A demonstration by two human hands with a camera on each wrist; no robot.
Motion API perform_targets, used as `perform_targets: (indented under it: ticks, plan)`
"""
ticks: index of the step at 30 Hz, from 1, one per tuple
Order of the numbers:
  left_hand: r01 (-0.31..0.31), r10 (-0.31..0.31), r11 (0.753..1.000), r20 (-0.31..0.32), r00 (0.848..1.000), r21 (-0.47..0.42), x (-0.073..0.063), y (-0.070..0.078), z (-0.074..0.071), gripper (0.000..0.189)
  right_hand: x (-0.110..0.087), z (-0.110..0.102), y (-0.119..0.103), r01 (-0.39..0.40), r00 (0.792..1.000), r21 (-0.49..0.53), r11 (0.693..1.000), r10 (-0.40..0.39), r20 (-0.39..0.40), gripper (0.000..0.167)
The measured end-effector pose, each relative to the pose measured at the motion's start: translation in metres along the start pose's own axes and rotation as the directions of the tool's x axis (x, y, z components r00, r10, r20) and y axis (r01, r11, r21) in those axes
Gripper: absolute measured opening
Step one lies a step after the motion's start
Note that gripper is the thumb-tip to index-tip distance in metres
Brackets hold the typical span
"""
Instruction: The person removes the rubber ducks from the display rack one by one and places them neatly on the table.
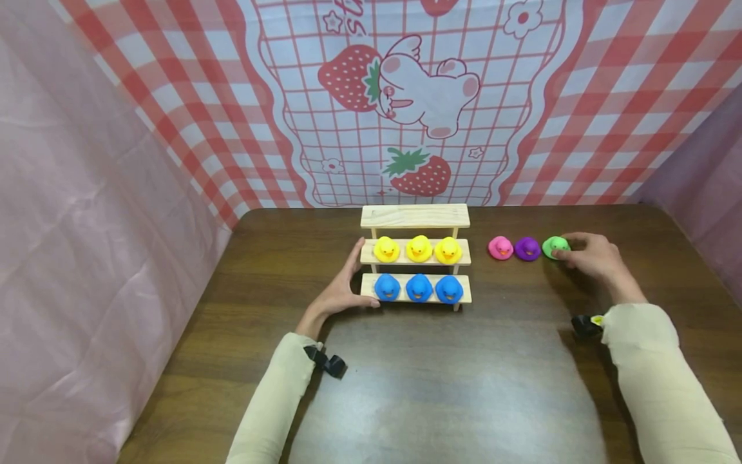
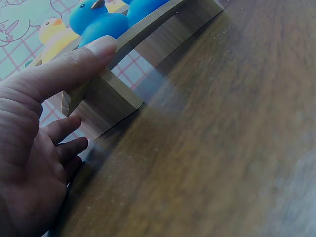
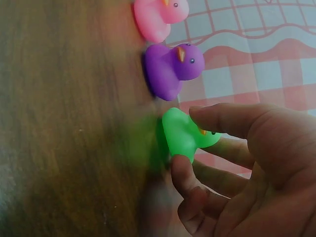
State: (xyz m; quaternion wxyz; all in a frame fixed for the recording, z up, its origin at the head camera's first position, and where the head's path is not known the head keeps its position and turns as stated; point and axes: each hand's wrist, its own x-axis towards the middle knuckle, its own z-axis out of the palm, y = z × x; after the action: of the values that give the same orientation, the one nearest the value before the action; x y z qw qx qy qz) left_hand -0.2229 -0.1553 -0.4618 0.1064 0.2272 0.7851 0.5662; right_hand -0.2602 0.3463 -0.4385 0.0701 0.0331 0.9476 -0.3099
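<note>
A three-step wooden display stand stands at the back of the table. Yellow rubber ducks fill its middle step and blue rubber ducks its lowest, three on each. My left hand grips the stand's left end, with the thumb on the lowest step's front edge beside a blue duck; the index fingertip is hidden in the left wrist view. To the right, my right hand pinches a green rubber duck between thumb and fingers; it seems to be at table level.
Left of the green duck, a purple duck and a pink duck sit in a row on the brown wooden table. A strawberry-print checked cloth hangs behind the table's back edge. Pink cloth hangs along the left side.
</note>
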Motion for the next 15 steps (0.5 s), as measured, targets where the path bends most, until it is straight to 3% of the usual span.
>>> perform_targets:
  ticks: [6,15]
  plan:
    - [-0.001,0.001,1.0,0.003,1.0,-0.004,0.0,0.0,0.0,0.125,-0.002,0.002,0.001,0.001,1.0,0.006,1.0,-0.001,-0.004,0.068]
    - [-0.014,0.015,1.0,-0.015,1.0,0.018,0.009,-0.032,0.0,0.13,-0.003,0.004,0.004,0.01,1.0,0.036,0.999,-0.009,-0.018,0.066]
